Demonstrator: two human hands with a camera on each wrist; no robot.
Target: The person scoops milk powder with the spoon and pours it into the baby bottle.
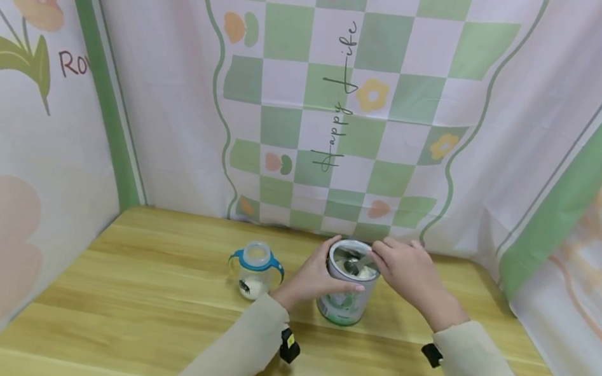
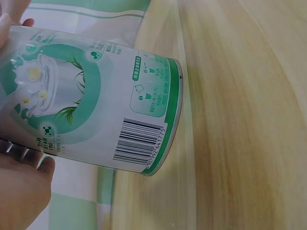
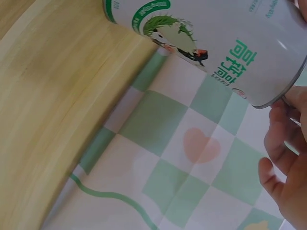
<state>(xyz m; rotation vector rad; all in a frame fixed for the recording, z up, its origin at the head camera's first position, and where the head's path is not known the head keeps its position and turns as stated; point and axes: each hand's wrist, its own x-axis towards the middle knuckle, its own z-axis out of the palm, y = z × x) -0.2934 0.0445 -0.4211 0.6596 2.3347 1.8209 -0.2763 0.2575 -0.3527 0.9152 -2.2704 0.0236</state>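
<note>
**Scooping powder out of the open tin, bottle waiting beside it**

So the tin (image 1: 348,284) stood upright on the wooden counter (image 1: 144,320), near the middle of the back edge, close to the checked cloth backdrop (image 1: 349,92). Its lid was off and pale powder showed inside. The left hand (image 1: 318,274) was wrapped around the tin's side, fingers curled on it, holding it steady. The right hand (image 1: 410,271) sat over the rim with its fingers pinched on what looked like a scoop (image 1: 354,265) lying in the mouth of the tin; its bowl was too small to tell whether it was loaded.

Just left of the tin, not touching it, stood a small clear baby bottle (image 1: 255,269) with blue handles, top open, a bit of white powder already at the bottom.

My read: this was the scooping step, partway through dosing the bottle. The next move would call for lifting the scoop level, carrying it across the small gap to the bottle's narrow mouth and tipping it carefully there, with the left hand bracing the tin.
</note>
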